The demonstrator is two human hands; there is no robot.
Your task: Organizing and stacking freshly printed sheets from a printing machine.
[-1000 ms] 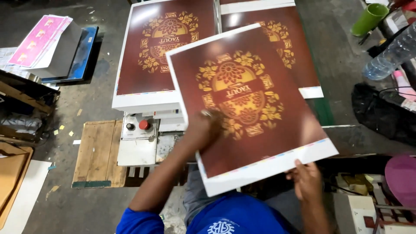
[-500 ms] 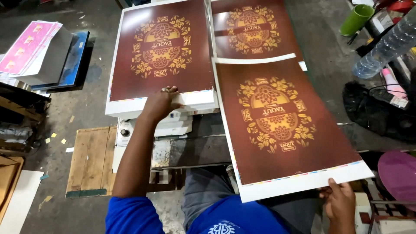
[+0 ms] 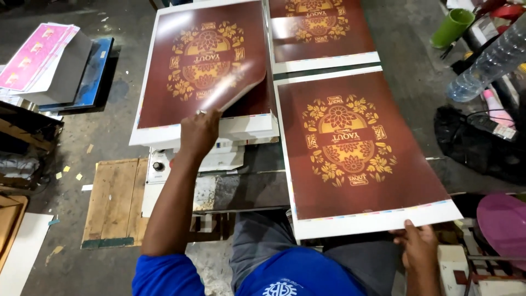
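While left hand (image 3: 200, 131) lifts sheet (image 3: 233, 87), fingertips hidden.

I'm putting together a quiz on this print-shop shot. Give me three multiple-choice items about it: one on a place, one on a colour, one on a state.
1. Where does the green plastic cup stand?
A. top right
B. bottom left
C. centre

2. What colour are the sheets on the loose paper stack at the far left?
A. green
B. pink
C. black

3. What is the left hand doing?
A. lying flat on the floor
B. holding a bottle
C. lifting the corner of the top maroon-and-gold printed sheet off its pile

Answers: 1 A, the cup sits near the clear plastic bottle. 2 B, the stack shows pink prints. 3 C, the sheet's corner curls up above the fingers, while the right hand grips the near edge of the other maroon printed sheet.
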